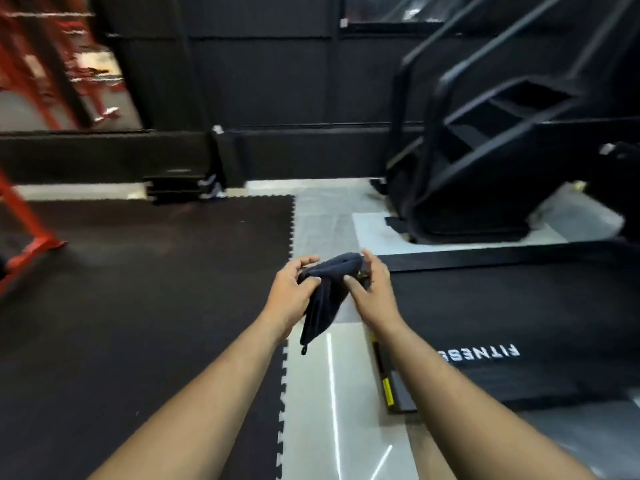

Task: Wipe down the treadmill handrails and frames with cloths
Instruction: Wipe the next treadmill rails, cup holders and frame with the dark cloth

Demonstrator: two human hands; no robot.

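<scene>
A dark blue cloth [323, 299] hangs folded between both hands at the centre of the head view, over a strip of pale floor. My left hand [292, 296] pinches its upper left part with thumb and fingers. My right hand [372, 289] holds its upper right edge, fingers curled over the top. A treadmill [519, 317] lies low on the right, its black belt printed with white "FITNESS" lettering. No handrail of this treadmill shows in the frame.
A black stair-climber machine [491, 143] with dark rails stands at the back right. Black interlocking rubber mats [138, 306] cover the floor on the left. A red steel rack [27, 230] stands at the far left. A black wall runs across the back.
</scene>
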